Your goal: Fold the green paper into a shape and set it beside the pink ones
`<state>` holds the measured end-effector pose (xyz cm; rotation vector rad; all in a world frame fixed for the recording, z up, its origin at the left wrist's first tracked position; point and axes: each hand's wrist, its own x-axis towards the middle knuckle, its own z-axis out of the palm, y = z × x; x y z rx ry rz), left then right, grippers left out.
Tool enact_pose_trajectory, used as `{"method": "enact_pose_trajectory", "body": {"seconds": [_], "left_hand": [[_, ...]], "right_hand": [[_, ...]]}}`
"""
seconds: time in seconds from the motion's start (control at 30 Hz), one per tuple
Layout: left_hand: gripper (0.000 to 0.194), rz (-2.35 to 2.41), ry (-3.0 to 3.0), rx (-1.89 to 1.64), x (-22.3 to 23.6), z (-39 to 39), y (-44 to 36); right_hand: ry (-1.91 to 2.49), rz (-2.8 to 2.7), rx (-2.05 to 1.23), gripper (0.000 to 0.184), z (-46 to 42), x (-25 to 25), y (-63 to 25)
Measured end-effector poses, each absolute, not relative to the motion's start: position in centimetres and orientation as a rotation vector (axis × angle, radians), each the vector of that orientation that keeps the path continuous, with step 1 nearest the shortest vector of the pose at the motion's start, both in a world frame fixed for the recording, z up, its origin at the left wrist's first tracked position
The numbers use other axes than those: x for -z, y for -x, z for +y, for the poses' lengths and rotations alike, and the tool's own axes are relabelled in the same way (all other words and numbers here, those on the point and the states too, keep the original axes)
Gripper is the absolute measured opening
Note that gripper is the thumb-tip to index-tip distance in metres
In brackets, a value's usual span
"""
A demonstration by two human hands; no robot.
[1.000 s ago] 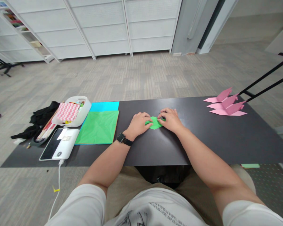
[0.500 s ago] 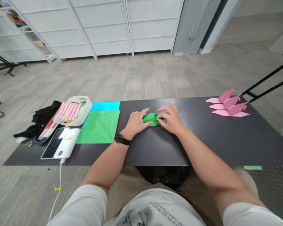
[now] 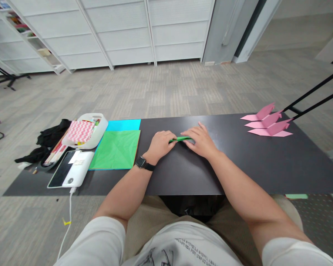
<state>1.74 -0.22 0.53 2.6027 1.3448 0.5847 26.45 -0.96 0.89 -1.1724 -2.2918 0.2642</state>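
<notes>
A small green folded paper piece (image 3: 181,139) lies as a thin strip on the black table (image 3: 238,162), between my two hands. My left hand (image 3: 160,144), with a dark watch on the wrist, has its fingers curled and pinches the strip's left end. My right hand (image 3: 199,139) lies flat over the strip's right part, fingers stretched out and pressing down on it.
A stack of green and blue paper sheets (image 3: 116,149) lies left of my hands. Farther left sit a white basket (image 3: 86,131) with patterned paper, a white device (image 3: 71,169) with a cable, and black cloth (image 3: 48,138). Three pink folded paper shapes (image 3: 266,122) stand at the far right.
The green piece went from a flat open shape to a narrow folded strip. My right hand flattened over it and slid along it; my left hand stayed at its left end.
</notes>
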Motion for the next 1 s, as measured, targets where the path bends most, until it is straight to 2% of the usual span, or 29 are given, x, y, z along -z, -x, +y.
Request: {"method": "enact_pose_trajectory", "body": {"seconds": [0.13, 0.4, 1.0], "left_hand": [[0.012, 1.319, -2.629, -0.515, -0.1, -0.2, -2.3], [0.014, 1.243, -2.610, -0.556, 0.2, -0.3, -1.7], [0.021, 1.121, -2.665, -0.413, -0.6, -1.1, -1.0]], "right_hand": [[1.138, -2.342, -0.279, 0.022, -0.5, -0.2, -26.6], [1.130, -2.387, -0.311, 0.020, -0.1, 0.5, -26.9], [1.045, -2.539, -0.451, 0.013, -0.4, 0.3, -27.5]]}}
